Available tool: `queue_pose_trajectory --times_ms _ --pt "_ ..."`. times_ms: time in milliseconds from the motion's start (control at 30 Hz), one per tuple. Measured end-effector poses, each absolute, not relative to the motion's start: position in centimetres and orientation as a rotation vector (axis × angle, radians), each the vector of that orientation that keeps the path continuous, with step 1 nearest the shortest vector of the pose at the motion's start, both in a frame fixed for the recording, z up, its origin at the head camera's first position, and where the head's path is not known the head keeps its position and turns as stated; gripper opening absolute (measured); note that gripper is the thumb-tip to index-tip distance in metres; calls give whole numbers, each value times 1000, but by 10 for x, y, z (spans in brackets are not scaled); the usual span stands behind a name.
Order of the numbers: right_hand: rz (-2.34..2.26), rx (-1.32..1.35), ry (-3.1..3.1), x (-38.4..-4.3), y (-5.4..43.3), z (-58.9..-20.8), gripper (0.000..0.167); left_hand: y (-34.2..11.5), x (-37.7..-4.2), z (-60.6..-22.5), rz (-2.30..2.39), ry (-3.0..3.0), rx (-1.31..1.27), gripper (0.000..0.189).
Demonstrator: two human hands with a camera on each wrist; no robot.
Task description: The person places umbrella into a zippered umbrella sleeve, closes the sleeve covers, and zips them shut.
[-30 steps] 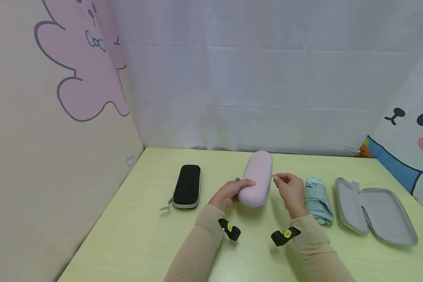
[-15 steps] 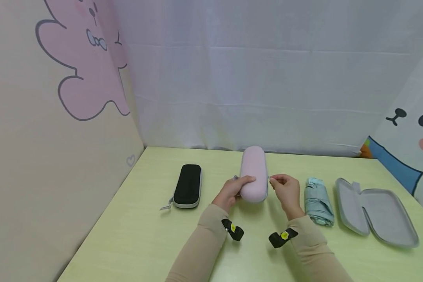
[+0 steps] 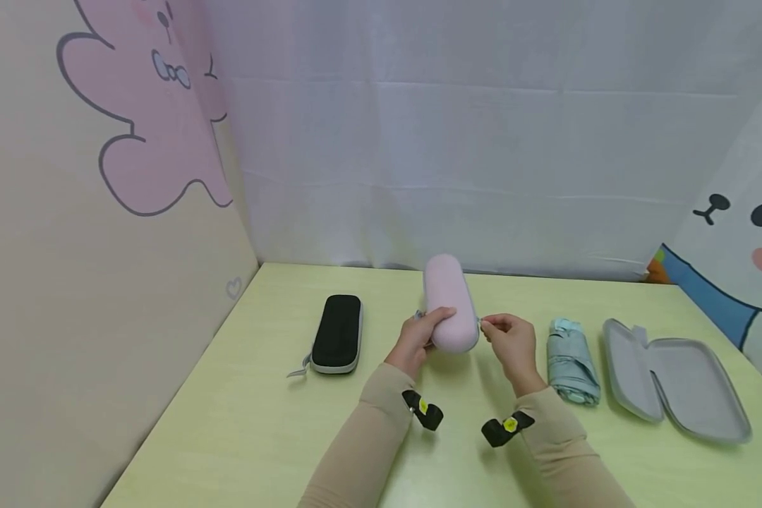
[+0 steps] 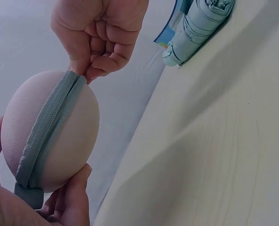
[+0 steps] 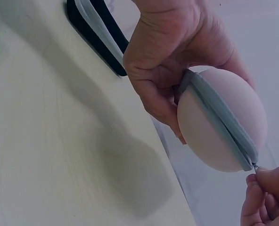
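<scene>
My left hand point(image 3: 413, 342) grips a pink hard-shell glasses case point(image 3: 447, 300) from its left side, thumb on top and fingers underneath. The case is held above the table, its far end leaning left. A grey-green zip point(image 4: 47, 129) runs round its edge, and a fabric tab point(image 4: 30, 195) sticks out by my left palm. On the right side, my right hand point(image 3: 513, 349) pinches the small zip pull point(image 5: 255, 166) between thumb and forefinger. In the right wrist view a narrow slit shows along the zip near the pull. The inside of the case is hidden.
A black zippered case point(image 3: 338, 331) with a grey strap lies left on the pale yellow table point(image 3: 228, 423). To the right are a rolled light-blue folding umbrella point(image 3: 573, 363) and a grey case point(image 3: 692, 381) lying open. A white curtain point(image 3: 419, 141) hangs behind.
The pink glasses case has shifted left and slightly away, its far end swinging left. My right hand has followed leftward, still pinching the zip pull, which sits closer to the near end.
</scene>
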State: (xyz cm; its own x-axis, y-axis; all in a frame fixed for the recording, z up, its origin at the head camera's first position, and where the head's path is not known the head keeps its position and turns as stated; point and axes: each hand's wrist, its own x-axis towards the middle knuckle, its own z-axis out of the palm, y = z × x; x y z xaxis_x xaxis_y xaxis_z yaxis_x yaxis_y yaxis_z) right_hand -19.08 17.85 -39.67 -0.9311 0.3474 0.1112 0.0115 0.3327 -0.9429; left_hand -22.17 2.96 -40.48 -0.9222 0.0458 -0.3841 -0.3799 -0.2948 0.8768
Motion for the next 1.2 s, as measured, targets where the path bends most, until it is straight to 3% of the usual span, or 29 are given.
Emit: queue_pose_trajectory --times_ms 600,1200 --pt "1622 -294 -2362 -187 174 -394 11 34 -221 -405 2534 1486 -535 60" --pt "1642 -236 -2357 -181 170 -391 11 26 -227 -408 2578 1184 -548 66"
